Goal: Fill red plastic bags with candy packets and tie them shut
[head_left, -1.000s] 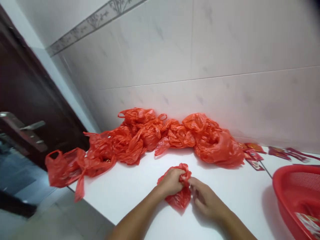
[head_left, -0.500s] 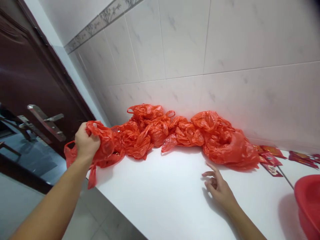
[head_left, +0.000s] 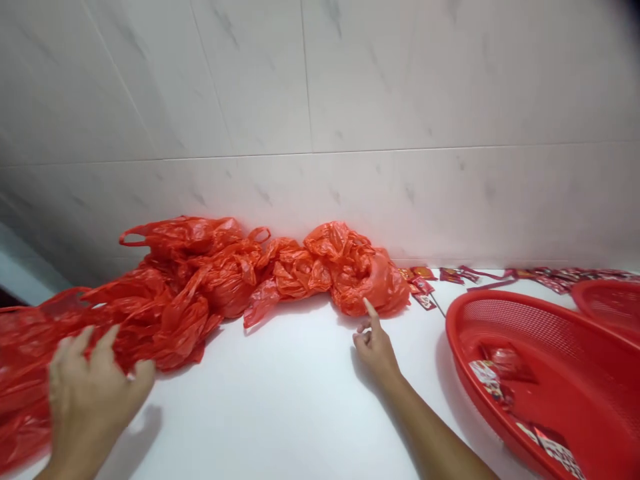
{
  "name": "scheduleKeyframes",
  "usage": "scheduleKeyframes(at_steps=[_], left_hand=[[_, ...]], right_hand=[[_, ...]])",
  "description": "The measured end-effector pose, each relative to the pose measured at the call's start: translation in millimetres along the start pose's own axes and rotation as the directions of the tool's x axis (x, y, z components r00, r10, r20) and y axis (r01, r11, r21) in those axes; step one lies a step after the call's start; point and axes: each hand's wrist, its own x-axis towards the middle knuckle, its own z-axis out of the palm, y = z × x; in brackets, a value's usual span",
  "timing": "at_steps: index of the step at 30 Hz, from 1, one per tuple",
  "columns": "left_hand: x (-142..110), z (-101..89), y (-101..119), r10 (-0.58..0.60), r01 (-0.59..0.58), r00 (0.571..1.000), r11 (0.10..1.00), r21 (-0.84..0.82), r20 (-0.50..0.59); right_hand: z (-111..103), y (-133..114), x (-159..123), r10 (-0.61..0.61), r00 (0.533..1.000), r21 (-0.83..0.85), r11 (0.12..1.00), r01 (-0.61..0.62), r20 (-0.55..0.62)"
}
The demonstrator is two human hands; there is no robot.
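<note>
Crumpled red plastic bags (head_left: 225,277) lie in a long heap on the white tabletop (head_left: 270,393), along the wall. My left hand (head_left: 93,393) is at the left end of the heap, fingers spread and slightly blurred, with nothing gripped; whether it touches the bags I cannot tell. Near the right end sits a rounder bunched red bag (head_left: 365,277). Just in front of it is my right hand (head_left: 376,347), index finger stretched toward the bag and the other fingers curled, holding nothing.
A large red plastic basket (head_left: 545,313) stands at the right, with several small printed packets (head_left: 505,363) inside. Behind it is part of a second red basket (head_left: 610,297). More small red packets (head_left: 423,287) lie along the tiled wall (head_left: 370,193).
My left hand has let go of the bag it gripped at the left end and opened. The view has swung right, bringing the baskets in. My right hand stays near the round bag.
</note>
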Motion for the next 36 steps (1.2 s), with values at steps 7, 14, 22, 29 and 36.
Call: scheduleKeyframes(at_steps=[7,14,22,29,36], left_hand=[[15,71.3,105,0.176,-0.186,0.972,0.981,0.048,0.159],[108,76.5,76,-0.252,0.234,0.948,0.966,0.112,0.194],[143,25.5,69,-0.294,0.317,0.945,0.931,-0.179,0.145],[152,-25.4,139,-0.223,-0.035,0.937,0.706,-0.707,-0.268],[67,-53.8,248,0.029,-0.038,0.999,-0.100,-0.994,-0.041]], right_hand=[[-15,11,7,0.083,0.994,0.060,0.995,-0.079,-0.077],[-13,12,5,0.067,0.997,0.052,0.997,-0.065,-0.038],[-11,10,5,0.070,0.997,-0.015,0.997,-0.071,-0.025],[-11,10,6,0.063,0.995,0.019,0.998,-0.061,-0.080],[13,-10,-23,-0.106,0.973,0.391,0.920,0.018,0.206]])
